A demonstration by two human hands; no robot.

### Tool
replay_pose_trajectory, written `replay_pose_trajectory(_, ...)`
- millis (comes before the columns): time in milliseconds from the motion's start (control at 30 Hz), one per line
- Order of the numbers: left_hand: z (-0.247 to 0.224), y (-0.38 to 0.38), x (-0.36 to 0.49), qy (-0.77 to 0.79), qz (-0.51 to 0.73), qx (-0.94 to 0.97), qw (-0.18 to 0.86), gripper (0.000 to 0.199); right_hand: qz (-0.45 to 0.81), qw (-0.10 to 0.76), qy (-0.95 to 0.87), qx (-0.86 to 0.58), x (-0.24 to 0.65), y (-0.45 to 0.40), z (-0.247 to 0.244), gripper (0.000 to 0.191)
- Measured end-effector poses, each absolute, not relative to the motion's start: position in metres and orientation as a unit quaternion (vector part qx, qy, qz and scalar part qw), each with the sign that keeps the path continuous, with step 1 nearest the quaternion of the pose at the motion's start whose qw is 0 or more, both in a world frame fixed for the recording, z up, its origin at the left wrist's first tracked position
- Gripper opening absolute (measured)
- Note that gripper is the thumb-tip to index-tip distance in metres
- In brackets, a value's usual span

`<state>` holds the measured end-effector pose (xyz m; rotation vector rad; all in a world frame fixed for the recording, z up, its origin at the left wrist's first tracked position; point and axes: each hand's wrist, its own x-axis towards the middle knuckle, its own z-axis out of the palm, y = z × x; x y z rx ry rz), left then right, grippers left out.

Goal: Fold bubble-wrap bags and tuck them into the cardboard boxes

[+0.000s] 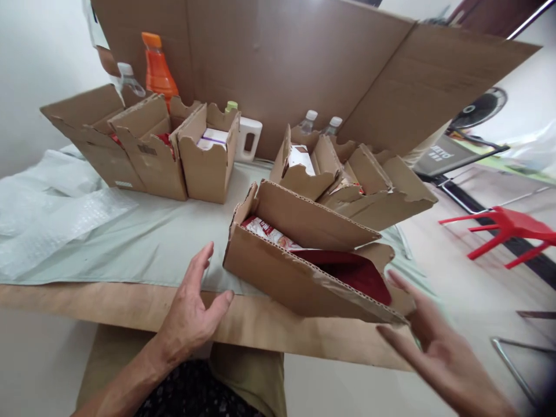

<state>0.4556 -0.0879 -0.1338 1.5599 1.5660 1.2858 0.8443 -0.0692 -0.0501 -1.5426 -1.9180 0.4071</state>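
A cardboard magazine-file style box (278, 272) lies at the table's front edge, set at an angle. Inside it are a red-and-white printed packet (267, 231) and a dark red item (365, 278) whose kind I cannot make out. My left hand (193, 304) is open to the left of this box, thumb and fingers apart, not touching it. At the box's right end is my right hand (438, 341), slightly blurred. Its fingers reach along the far corner and its thumb is spread in front, with the corner between them.
Open cardboard boxes (147, 165) stand at the back left, and more boxes (360, 194) at the back right. Behind them are an orange bottle (160, 72), a white jug (249, 139) and a tall cardboard panel (282, 63). Bubble wrap (56, 202) lies left; a red stool (508, 229) stands right.
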Motion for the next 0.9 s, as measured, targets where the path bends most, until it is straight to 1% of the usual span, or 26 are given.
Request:
replay_pose_trajectory(33,-0.136,-0.086,0.461,0.578,0.477,0.589,0.302,0.079,0.157,0.286,-0.741,-0.587,0.845,-0.072,-0.061,0.063)
replay_pose_trajectory(67,-0.138,-0.084,0.466,0.572,0.472,0.592,0.314,0.079,0.165,0.261,-0.749,-0.586,0.842,-0.074,-0.071,0.051)
replay_pose_trajectory(100,-0.140,-0.082,0.470,0.569,0.470,0.591,0.326,0.078,0.178,0.245,-0.755,-0.581,0.837,-0.074,-0.079,0.036)
replay_pose_trajectory(133,-0.142,-0.080,0.473,0.568,0.471,0.587,0.335,0.077,0.195,0.241,-0.758,-0.574,0.829,-0.072,-0.086,0.025)
replay_pose_trajectory(167,-0.143,-0.078,0.475,0.569,0.474,0.578,0.342,0.076,0.211,0.245,-0.756,-0.569,0.821,-0.068,-0.090,0.023)
replay_pose_trajectory(267,-0.144,-0.071,0.475,0.592,0.495,0.536,0.342,0.073,0.238,0.282,-0.746,-0.554,0.793,-0.044,-0.095,0.023)
replay_pose_trajectory(400,-0.140,-0.054,0.464,0.618,0.523,0.507,0.298,0.073,0.250,0.304,-0.760,-0.517,0.766,0.010,-0.095,0.030)
replay_pose_trajectory(467,-0.137,-0.041,0.459,0.620,0.524,0.512,0.281,0.073,0.268,0.319,-0.763,-0.494,0.755,0.038,-0.097,0.029)
replay_pose_trajectory(533,-0.136,-0.028,0.456,0.619,0.523,0.521,0.268,0.077,0.291,0.353,-0.746,-0.484,0.744,0.059,-0.100,0.027)
replay_pose_trajectory(600,-0.136,-0.018,0.454,0.615,0.519,0.533,0.262,0.083,0.296,0.378,-0.715,-0.509,0.736,0.068,-0.105,0.027)
replay_pose_trajectory(700,-0.138,-0.015,0.446,0.614,0.490,0.562,0.260,0.087,0.292,0.350,-0.669,-0.587,0.731,0.062,-0.121,0.029)
replay_pose_trajectory(767,-0.138,-0.021,0.432,0.630,0.458,0.581,0.237,0.082,0.316,0.336,-0.629,-0.626,0.733,0.051,-0.137,0.033)
replay_pose_trajectory(800,-0.138,-0.025,0.421,0.643,0.441,0.589,0.213,0.076,0.332,0.341,-0.607,-0.636,0.735,0.045,-0.145,0.036)
replay_pose_trajectory(833,-0.138,-0.030,0.406,0.658,0.425,0.594,0.181,0.067,0.342,0.353,-0.590,-0.641,0.737,0.040,-0.154,0.039)
replay_pose_trajectory(900,-0.137,-0.039,0.368,0.692,0.393,0.599,0.090,0.049,0.315,0.378,-0.592,-0.638,0.740,0.035,-0.169,0.041)
